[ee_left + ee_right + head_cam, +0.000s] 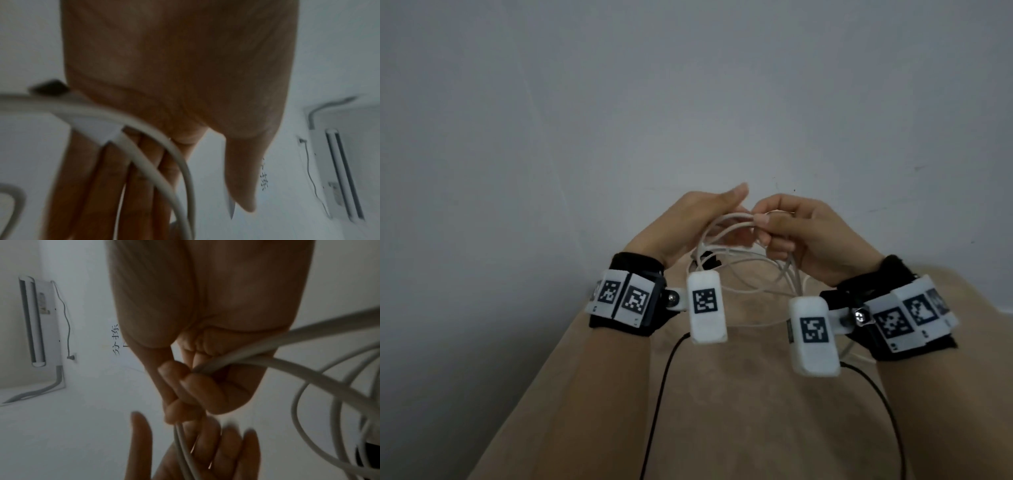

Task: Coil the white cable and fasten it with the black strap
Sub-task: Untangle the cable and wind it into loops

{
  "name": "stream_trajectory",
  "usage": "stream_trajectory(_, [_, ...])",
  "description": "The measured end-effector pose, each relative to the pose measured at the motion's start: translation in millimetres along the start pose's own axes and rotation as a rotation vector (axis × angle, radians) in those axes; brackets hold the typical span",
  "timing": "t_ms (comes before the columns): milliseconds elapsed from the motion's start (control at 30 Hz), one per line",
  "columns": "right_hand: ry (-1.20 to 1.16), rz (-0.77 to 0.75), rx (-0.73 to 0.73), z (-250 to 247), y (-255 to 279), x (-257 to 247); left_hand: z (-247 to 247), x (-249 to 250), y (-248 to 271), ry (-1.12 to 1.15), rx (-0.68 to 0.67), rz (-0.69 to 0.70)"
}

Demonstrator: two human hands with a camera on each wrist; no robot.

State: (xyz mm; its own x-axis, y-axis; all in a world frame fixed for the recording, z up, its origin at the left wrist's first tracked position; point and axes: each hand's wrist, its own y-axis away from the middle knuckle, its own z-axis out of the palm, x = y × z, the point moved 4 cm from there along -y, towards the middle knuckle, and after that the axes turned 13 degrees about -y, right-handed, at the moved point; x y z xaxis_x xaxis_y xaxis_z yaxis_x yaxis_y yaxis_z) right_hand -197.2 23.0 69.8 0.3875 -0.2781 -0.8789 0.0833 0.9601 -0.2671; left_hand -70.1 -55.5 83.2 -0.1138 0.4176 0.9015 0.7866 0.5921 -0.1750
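The white, block-shaped wrist-camera housings with black square markers (706,305) hang nearest the head view, one below each wrist, above a tan fabric surface (722,411) crossed by thin black leads (664,377). On the left, the left hand (688,222) is held with its fingers (115,186) straight and loosely spread; the loops of the thin white round cable (726,222) lie across them, and nothing is gripped. The short black strap (707,258) appears as a dark tab on the cable just below this hand; its exact attachment is too blurred to confirm. In the centre, several loose loops hang between the wrists, uneven in size. On the right, the right hand (808,236) has its fingers (174,369) curled, pinching a bundle of cable strands between thumb and fingertips at the top of the coil. Judged state: coiling is in progress or nearly complete, and the strap is not yet wrapped. Risks from here: the coil depends on a single pinch point, so any relaxation of the right hand would let the loops spring apart. The open left hand gives support only, not restraint; tilting it could let loops slide off. Uneven loops may snag on the hanging camera housings.
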Motion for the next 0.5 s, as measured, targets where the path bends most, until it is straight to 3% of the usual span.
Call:
stream_trajectory(167, [0.016, 0.029, 0.073, -6, -3, 7, 13, -9, 1, -0.015, -0.168, -0.171])
stream_trajectory(267, [0.052, 0.003, 0.107, -8, -3, 7, 18, -13, -1, -0.006, -0.2, -0.202])
stream_trajectory(400, [0.138, -0.067, 0.157, -8, -4, 6, 18, -16, -6, 0.279, -0.182, -0.188])
stream_trajectory(500, [0.146, -0.019, 0.172, -11, -4, 11, 7, -19, -8, 0.484, -0.118, -0.162])
